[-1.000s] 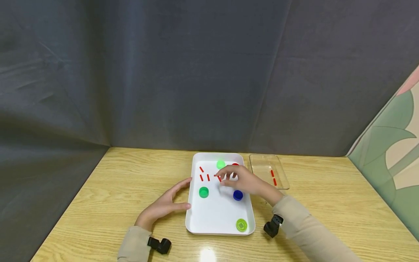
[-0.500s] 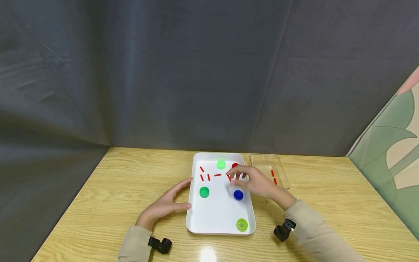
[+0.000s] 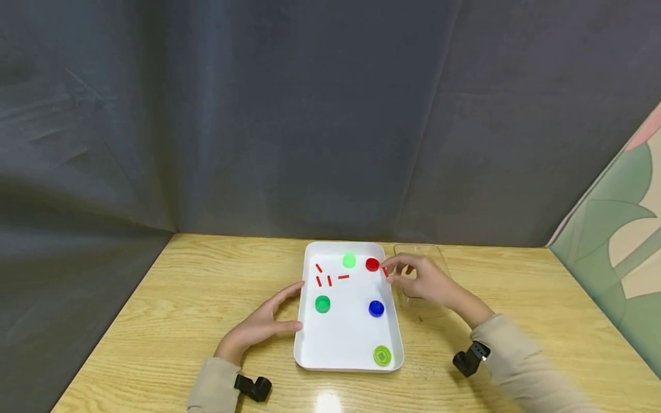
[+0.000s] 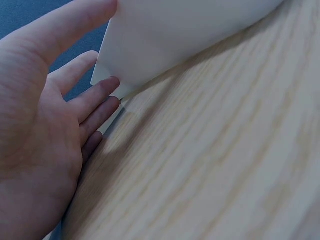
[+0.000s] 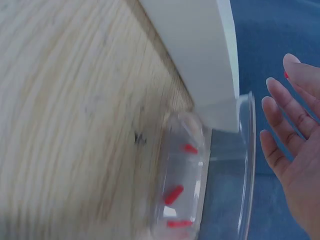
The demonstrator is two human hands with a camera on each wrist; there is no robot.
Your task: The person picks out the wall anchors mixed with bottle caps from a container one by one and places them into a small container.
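Thumb and forefinger of my right hand (image 3: 426, 281) pinch a short red stick (image 3: 385, 272) above the right rim of a white tray (image 3: 341, 341). Only a red speck of that stick shows in the right wrist view. Just under this hand stands a clear plastic box (image 5: 248, 165) with red sticks (image 5: 174, 195) on its bottom. My left hand (image 3: 258, 324) is spread at the tray's left side, thumb and fingertips right at its wall (image 4: 155, 40). Several more red sticks (image 3: 343, 277) lie in the tray's upper left.
Round caps are spread about the tray: light green (image 3: 349, 260), red (image 3: 372, 264), green (image 3: 322, 304), blue (image 3: 376, 308) and yellow-green (image 3: 382, 355). Everything stands on a wooden table (image 3: 155, 321). A dark curtain (image 3: 289, 115) hangs behind it, and a patterned panel (image 3: 614, 241) borders the right.
My right hand has moved right with its red stick, from over the tray's middle to its right rim by the clear box. One red stick stays behind in the tray. The left hand keeps its place.
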